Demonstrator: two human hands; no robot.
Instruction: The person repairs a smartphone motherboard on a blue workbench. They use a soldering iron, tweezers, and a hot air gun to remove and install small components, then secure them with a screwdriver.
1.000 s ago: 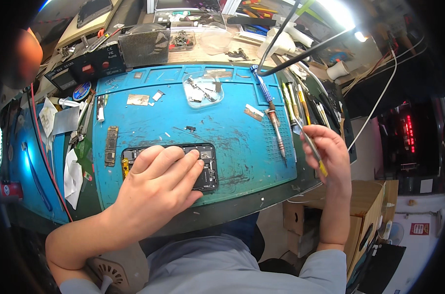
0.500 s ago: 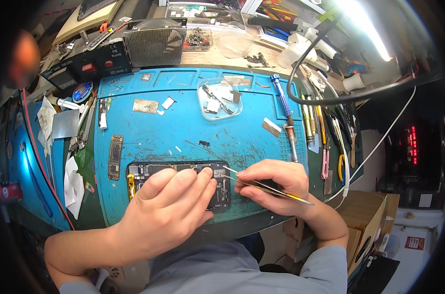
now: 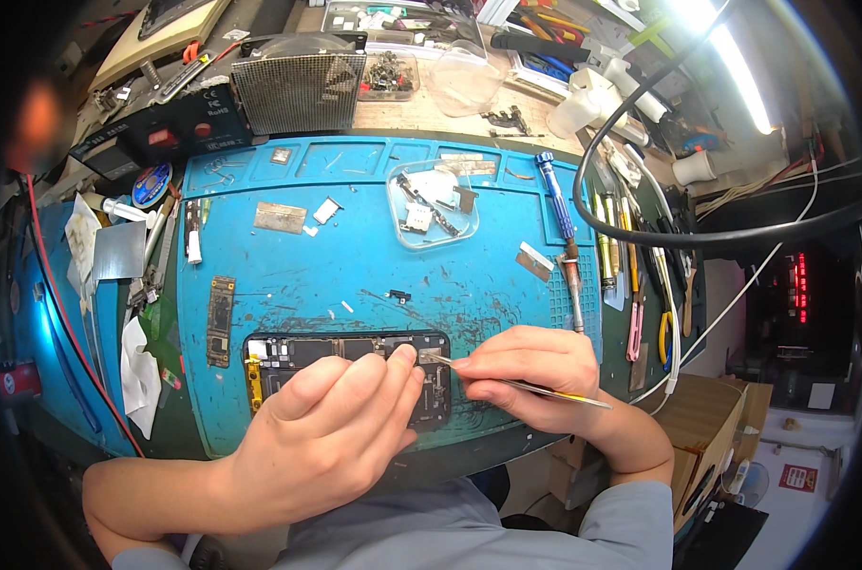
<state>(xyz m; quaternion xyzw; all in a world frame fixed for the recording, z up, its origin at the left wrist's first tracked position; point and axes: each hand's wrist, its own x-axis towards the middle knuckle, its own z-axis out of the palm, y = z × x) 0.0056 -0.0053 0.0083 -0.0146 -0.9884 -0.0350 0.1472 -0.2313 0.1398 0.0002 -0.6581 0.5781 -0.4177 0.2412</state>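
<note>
An opened smartphone (image 3: 303,350) with bare internal parts lies near the mat's front edge, a yellow flex strip at its left end. My left hand (image 3: 331,423) lies across it with fingers stretched out side by side, fingertips on the inner parts at the upper right. Whether anything small is under those fingertips is hidden. From the right, my right hand (image 3: 535,375) grips metal tweezers (image 3: 559,392). Their tips, close together, reach a small silvery plate (image 3: 431,355) beside my left fingertips. A small black part (image 3: 398,295) lies behind the phone.
The blue work mat (image 3: 336,261) bears a loose circuit board (image 3: 220,321), a clear plastic tub (image 3: 433,204) of small parts and a blue-handled screwdriver (image 3: 554,195). Hand tools and a white cable (image 3: 676,332) line the right side. A black cable (image 3: 592,185) arcs across the upper right.
The tweezer tips have come closer together at the silvery plate. The whole view has shifted slightly, so the phone appears lower. My left fingers stay on the phone.
</note>
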